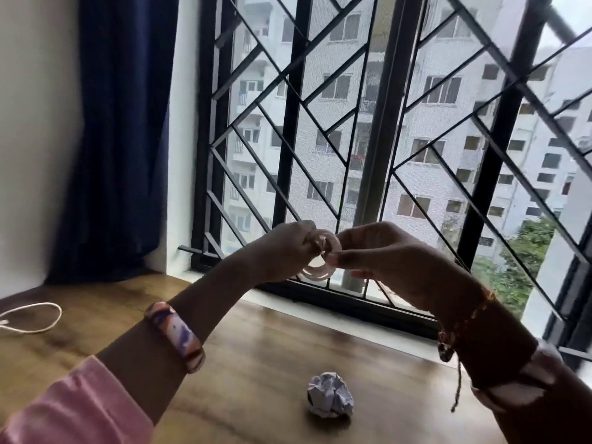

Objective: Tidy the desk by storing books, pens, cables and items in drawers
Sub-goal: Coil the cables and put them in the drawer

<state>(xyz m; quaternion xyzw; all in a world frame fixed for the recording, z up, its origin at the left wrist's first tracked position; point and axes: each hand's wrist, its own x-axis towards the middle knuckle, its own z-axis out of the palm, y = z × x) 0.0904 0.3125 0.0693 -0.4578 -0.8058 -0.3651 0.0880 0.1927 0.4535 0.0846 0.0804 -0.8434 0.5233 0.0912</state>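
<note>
Item: white cable coil (320, 256), wound into a small ring of several loops, held in the air above the wooden desk (262, 354) in front of the barred window (352, 123), well apart from the desktop. Holders: left hand (282, 251) grips the coil's left side with curled fingers; right hand (381, 254) pinches its right side between thumb and fingertips, thumb lying across the front of the loops. Orientation: the ring stands roughly upright and faces the camera, its lower arc hanging free below both hands; a short end appears tucked near the left fingers, though blur makes it uncertain. Key relation: the coil sits directly between the two hands, touching both and equally near each, so either hand could carry it alone once the other lets go. Judged step: finishing the winding before stowing; no drawer is in view, so the direction of the carry cannot be told. Other stock on the desk: a second white cable (32, 317) lying loose in an open loop at the far left edge, nearer the left arm; a crumpled paper ball (330, 400) resting near the front, between the forearms. Adjacent: dark blue curtain (121, 139) hanging left of the window.
</note>
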